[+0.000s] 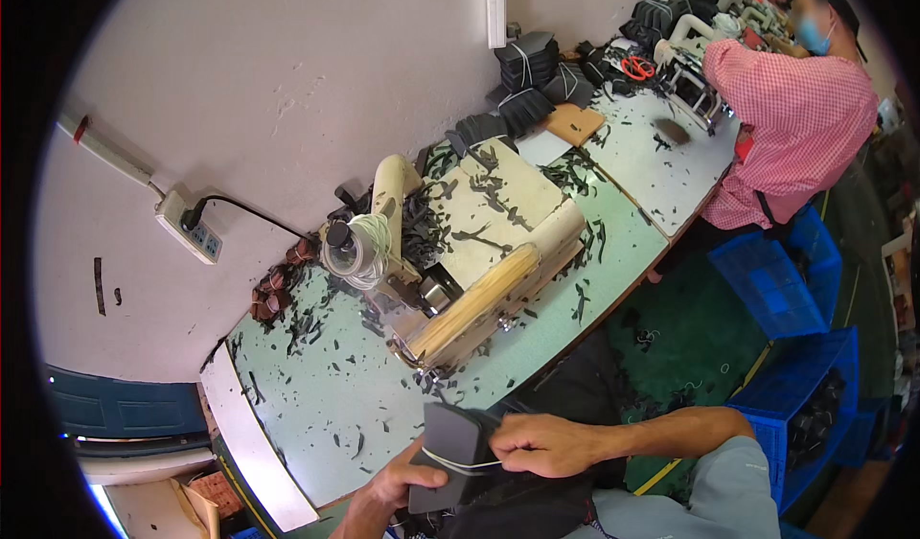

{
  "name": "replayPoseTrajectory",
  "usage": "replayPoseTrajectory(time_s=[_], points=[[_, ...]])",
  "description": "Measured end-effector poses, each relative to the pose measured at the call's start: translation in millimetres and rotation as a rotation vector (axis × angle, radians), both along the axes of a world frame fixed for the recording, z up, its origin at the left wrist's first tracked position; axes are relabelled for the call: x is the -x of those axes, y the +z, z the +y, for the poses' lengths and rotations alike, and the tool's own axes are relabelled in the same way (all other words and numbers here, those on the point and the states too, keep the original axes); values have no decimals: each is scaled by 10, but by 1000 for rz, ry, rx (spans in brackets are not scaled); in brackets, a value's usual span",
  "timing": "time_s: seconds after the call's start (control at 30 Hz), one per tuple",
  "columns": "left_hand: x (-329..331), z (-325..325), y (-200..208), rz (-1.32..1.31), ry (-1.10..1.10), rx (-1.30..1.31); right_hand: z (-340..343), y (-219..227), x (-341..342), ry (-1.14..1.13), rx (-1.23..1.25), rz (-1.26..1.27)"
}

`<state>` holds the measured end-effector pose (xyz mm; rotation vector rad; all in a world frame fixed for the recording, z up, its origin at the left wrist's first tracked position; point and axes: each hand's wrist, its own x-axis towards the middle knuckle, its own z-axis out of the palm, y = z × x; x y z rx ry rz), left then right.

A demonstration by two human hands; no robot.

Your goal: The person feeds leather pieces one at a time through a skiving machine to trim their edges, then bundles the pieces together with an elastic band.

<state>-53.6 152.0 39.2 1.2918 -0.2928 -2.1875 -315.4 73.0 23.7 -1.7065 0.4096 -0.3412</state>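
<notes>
1. One long pale-green table, strewn with black offcuts, runs along the wall.
2. Co-worker in a pink checked shirt, upper right, at a white tabletop beyond.
3. Cream sewing machine on the table, offcuts lying across its top.
4. Two blue crates on the green floor, right; the nearer contains dark pieces.
5. Black stack of flat pieces: held between the person's hands, at the table's near edge, below the machine.
6. Left hand: closed around the stack's lower left side, thumb laid over the front.
7. Right hand: fingers curled at the stack's right side, apparently pinching the band.
8. White band: crosses the stack's front, reaching the right fingers.
</notes>
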Motion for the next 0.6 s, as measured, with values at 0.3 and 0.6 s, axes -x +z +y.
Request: replayPoseTrajectory(time_s=[0.3,0.6], points=[[-205,57,160,80,-407,-225,96,39,89,373,-537,18],[-28,-204,686,-532,-1012,912,-404,-38,-41,262,-622,-168]])
